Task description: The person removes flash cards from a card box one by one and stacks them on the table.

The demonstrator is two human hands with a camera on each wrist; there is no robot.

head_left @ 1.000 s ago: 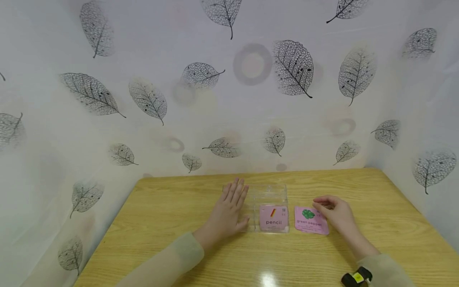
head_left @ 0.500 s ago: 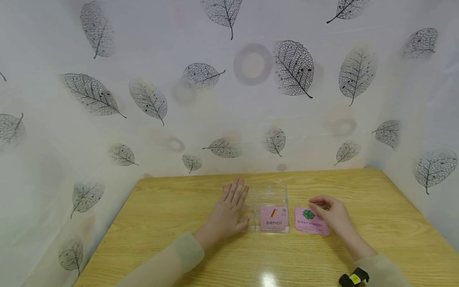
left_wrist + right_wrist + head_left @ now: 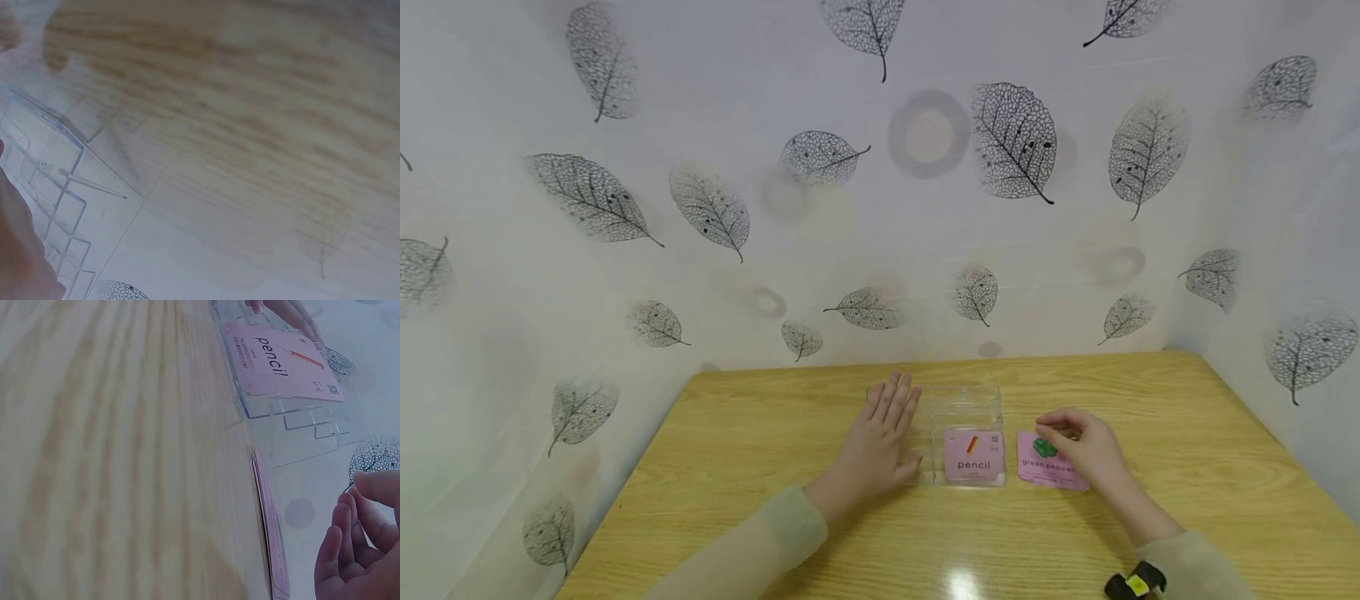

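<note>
My left hand lies with straight fingers on the left part of a clear plastic box. In the left wrist view only an edge of that hand shows, beside the box's stepped dividers. A pink "pencil" card sits in the box's front right part. Right of the box, a pink "green pepper" card tops a thin stack on the table. Above its upper right corner hovers my right hand, loosely bent. The right wrist view shows that hand apart from the stack's edge, holding nothing.
The wooden table extends left and right of the box. Behind it and at both sides hangs a pale sheet printed with leaves. A black band with a yellow patch is at the right sleeve.
My right hand has moved a little to the left, over the upper part of the green pepper card, and covers more of it. The left hand, box and cards have stayed in place.
</note>
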